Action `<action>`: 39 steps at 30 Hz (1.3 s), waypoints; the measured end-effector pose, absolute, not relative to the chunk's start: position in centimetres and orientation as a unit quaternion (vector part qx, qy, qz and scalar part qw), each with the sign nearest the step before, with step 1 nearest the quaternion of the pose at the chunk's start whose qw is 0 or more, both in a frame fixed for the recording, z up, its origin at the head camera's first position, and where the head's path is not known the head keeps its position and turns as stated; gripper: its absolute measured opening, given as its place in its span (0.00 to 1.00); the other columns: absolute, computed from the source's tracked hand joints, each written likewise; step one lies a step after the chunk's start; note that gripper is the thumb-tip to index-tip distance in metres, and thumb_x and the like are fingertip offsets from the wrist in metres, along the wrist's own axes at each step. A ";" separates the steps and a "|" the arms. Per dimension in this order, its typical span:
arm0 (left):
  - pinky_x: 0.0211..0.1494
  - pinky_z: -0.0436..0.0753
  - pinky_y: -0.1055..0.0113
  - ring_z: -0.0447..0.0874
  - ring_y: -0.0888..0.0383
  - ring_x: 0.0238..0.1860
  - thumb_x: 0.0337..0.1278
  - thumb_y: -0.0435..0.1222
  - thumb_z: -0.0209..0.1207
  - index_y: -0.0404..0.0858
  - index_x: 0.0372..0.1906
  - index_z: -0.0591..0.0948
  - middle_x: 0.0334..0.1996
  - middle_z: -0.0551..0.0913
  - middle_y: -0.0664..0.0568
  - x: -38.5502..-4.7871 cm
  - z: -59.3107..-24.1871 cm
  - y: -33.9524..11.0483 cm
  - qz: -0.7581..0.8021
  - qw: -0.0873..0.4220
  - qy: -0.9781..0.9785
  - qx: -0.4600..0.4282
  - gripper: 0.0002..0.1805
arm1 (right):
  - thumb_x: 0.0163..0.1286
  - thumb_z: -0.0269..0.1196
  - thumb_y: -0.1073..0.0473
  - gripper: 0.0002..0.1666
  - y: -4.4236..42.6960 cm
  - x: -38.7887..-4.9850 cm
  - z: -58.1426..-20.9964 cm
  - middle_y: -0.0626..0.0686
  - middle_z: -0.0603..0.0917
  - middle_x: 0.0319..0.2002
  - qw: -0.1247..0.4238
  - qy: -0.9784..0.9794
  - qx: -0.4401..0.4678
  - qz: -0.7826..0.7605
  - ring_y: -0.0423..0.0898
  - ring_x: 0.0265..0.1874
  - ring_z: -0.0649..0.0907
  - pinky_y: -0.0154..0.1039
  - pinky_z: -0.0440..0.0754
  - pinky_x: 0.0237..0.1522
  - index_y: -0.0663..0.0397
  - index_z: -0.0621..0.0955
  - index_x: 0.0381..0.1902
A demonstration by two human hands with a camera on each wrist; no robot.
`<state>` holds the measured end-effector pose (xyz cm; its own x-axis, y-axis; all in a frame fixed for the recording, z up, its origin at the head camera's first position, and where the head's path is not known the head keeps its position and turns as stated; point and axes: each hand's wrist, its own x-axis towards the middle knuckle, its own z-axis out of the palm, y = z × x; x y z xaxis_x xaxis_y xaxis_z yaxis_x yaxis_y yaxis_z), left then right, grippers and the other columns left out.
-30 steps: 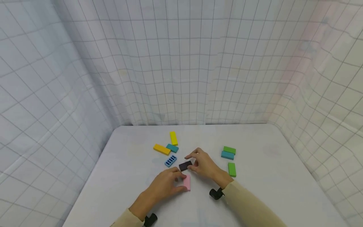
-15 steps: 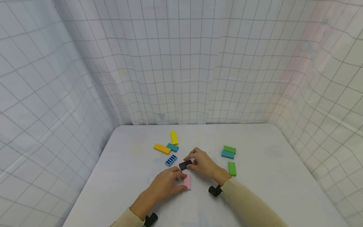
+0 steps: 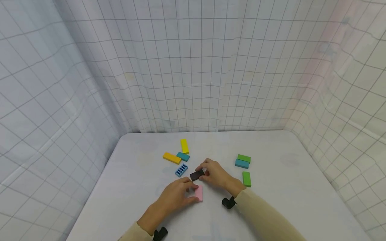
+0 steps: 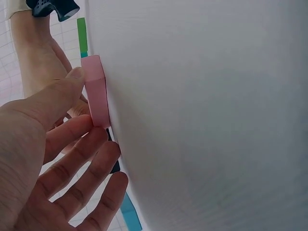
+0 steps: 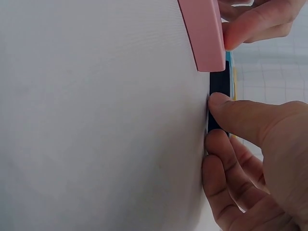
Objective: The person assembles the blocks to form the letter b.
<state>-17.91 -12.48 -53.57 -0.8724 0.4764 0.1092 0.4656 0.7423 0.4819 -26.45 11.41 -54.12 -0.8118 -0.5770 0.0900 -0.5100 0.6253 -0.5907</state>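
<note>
Pink block: here it is (image 3: pixel 199 194), front and centre, lying flat on the table just nearer the body than the black block (image 3: pixel 196 175).
Left hand: pinching pink, this hand (image 3: pixel 178 194) sets thumb by the near end, forefinger by the far end, other fingers spread loosely.
Right hand: and this one (image 3: pixel 216 174) has black by its right end, thumb and fingertips across the long sides.
Hands: close together, one block each.
Contact: the blocks look slightly apart from above, though the wrist views overlap them, so I can't swear to it.
Feel: light and stiff, I'd judge, smooth enough to skid if pushed, hardly fragile.
Best hold: opposite edges, tips low, top face free.
Tabletop: pale and level (image 3: pixel 289 194), likely easy for sliding.
Left group: slotted blue block (image 3: pixel 181 170), orange block (image 3: pixel 172 158), teal block (image 3: pixel 183 156), yellow block (image 3: pixel 185 146).
Right group: two green blocks (image 3: pixel 246 179), a blue block (image 3: pixel 242 164) against the farther one.
Room: grid-lined white cloth (image 3: pixel 196 67) hangs behind and both sides.
</note>
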 end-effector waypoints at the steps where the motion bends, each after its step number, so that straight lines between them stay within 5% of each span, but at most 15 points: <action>1: 0.46 0.89 0.68 0.87 0.63 0.44 0.62 0.51 0.87 0.47 0.58 0.97 0.49 0.92 0.56 -17.9 -53.6 -12.5 0.257 0.011 0.933 0.252 0.23 | 0.78 0.79 0.62 0.20 11.4 -26.5 -54.2 0.54 0.88 0.58 0.055 0.901 -0.301 -0.309 0.40 0.43 0.82 0.31 0.86 0.49 0.50 0.93 0.65; 39: 0.51 0.92 0.65 0.85 0.66 0.44 0.64 0.53 0.85 0.48 0.57 0.96 0.49 0.92 0.59 -18.1 -53.9 -12.6 0.242 0.004 0.937 0.252 0.23 | 0.80 0.78 0.60 0.19 11.2 -26.3 -54.4 0.55 0.86 0.59 0.058 0.895 -0.308 -0.319 0.41 0.44 0.83 0.33 0.86 0.52 0.49 0.93 0.65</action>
